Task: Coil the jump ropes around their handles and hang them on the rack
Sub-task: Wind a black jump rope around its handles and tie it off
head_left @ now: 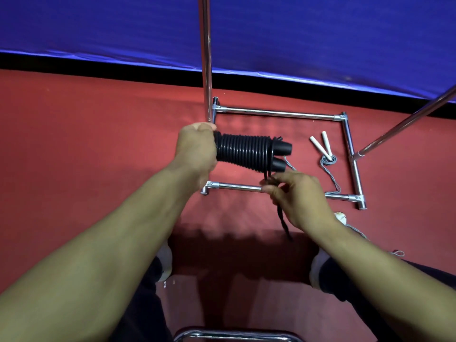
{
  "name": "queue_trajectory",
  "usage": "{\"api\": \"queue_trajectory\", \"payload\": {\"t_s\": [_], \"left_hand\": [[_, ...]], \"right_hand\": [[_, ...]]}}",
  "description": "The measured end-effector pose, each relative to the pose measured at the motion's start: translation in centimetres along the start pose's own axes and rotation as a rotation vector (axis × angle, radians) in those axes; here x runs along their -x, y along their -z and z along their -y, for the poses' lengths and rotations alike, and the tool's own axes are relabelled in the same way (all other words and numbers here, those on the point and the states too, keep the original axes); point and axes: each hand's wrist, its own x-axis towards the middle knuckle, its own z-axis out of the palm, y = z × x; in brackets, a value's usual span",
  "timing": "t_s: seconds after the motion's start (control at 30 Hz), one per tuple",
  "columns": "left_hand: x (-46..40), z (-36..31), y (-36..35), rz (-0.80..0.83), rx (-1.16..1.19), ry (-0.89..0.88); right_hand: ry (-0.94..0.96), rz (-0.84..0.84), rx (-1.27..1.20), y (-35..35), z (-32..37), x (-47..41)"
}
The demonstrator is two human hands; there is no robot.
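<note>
While the chrome rack [278, 114] frames everything, one black jump rope [243, 150] sits coiled round its two handles just above the rack's near bar. Left hand [196, 149] grips the handle ends; right hand [297, 196] pinches the loose tail [281, 218]. Risk: if the pinch slackens before the tail is tucked, the coils likely spring loose. One grey rope, two white handles [320, 144], lies inside the rack base, uncoiled.
</note>
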Motion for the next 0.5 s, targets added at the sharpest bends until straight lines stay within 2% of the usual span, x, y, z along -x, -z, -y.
{"api": "queue_trajectory", "payload": {"t_s": [0.1,0.2,0.4,0.5], "left_hand": [[0.1,0.8,0.2,0.267,-0.228,0.0],[0.1,1.3,0.2,0.372,-0.401,-0.048],[0.3,1.1,0.2,0.39,-0.492,-0.139],[0.0,1.4,0.2,0.255,-0.658,-0.286]], "right_hand": [[0.099,-0.277,0.046,1.2,-0.1,-0.3],[0.138,-0.401,-0.008,2.3,0.2,-0.4],[0.252,-0.401,0.025,3.1,-0.5,-0.7],[0.232,-0.412,0.066,3.5,-0.4,-0.7]]}}
